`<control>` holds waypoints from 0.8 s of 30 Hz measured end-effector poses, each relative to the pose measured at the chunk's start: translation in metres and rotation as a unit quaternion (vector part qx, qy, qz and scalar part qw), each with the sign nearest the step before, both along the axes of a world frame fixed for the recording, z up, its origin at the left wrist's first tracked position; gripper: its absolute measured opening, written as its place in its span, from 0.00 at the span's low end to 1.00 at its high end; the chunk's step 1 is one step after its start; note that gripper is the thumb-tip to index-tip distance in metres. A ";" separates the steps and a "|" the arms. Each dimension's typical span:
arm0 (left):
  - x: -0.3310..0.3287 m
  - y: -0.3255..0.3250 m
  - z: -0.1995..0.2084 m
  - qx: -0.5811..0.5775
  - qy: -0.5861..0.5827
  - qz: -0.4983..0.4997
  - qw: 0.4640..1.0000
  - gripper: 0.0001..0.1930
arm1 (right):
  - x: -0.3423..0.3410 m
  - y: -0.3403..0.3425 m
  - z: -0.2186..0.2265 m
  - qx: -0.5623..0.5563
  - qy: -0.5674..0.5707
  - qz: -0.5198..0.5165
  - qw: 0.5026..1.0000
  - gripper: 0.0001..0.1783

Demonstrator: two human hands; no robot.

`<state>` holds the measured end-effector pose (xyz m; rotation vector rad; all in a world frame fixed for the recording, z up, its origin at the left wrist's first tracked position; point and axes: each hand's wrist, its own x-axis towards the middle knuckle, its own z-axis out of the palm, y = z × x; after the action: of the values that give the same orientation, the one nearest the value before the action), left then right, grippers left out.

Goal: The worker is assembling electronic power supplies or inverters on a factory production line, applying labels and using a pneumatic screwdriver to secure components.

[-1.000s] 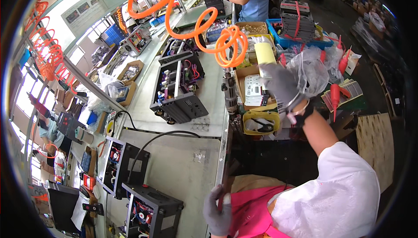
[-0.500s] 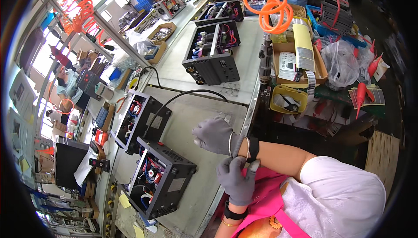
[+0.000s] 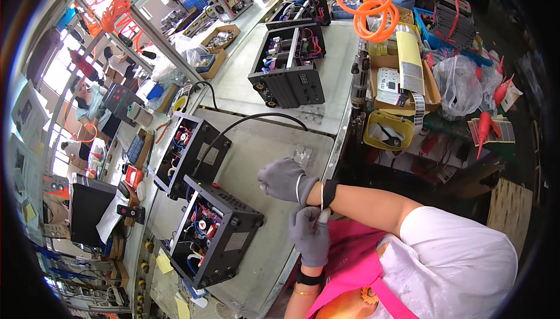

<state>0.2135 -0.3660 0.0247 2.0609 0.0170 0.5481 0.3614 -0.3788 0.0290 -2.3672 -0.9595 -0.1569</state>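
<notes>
In the head view, the right hand (image 3: 286, 180) is curled in a loose fist above the table (image 3: 274, 141). The left hand (image 3: 310, 237), partly curled, touches the bangle (image 3: 322, 195) around the right wrist (image 3: 313, 194); whether it grips cannot be told.

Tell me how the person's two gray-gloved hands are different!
The right hand is curled and points left across the picture, while the left hand points up it, with its fingertips at the right wrist. The right wrist wears a silvery bangle; the left wrist wears a gold-coloured one. Both hands wear gray gloves, and each wrist has a black band.
</notes>
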 end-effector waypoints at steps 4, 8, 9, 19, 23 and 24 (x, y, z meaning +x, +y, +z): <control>0.004 -0.002 0.006 0.091 -0.156 0.038 0.983 0.08 | 0.002 0.006 -0.007 -0.041 -0.014 0.005 0.999 0.07; 0.008 0.003 0.023 0.316 -0.093 0.066 0.942 0.18 | 0.001 0.018 -0.020 -0.164 -0.096 0.032 0.981 0.09; 0.009 0.003 0.027 0.325 -0.108 0.063 0.938 0.18 | -0.001 0.022 -0.024 -0.226 -0.135 0.059 0.963 0.08; 0.026 0.058 0.052 -0.189 0.334 -0.053 0.922 0.08 | -0.022 0.037 -0.042 -0.277 -0.178 0.156 0.931 0.09; 0.013 0.063 0.057 -0.270 0.326 -0.152 0.893 0.08 | -0.033 0.036 -0.044 -0.285 -0.171 0.188 0.924 0.09; 0.010 0.062 0.061 -0.270 0.330 -0.156 0.891 0.08 | -0.034 0.035 -0.045 -0.285 -0.167 0.195 0.923 0.09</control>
<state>0.2235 -0.3037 0.0856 1.5607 0.2107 -0.3495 0.3271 -0.3434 -0.0157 -2.6379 -1.8300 -0.1416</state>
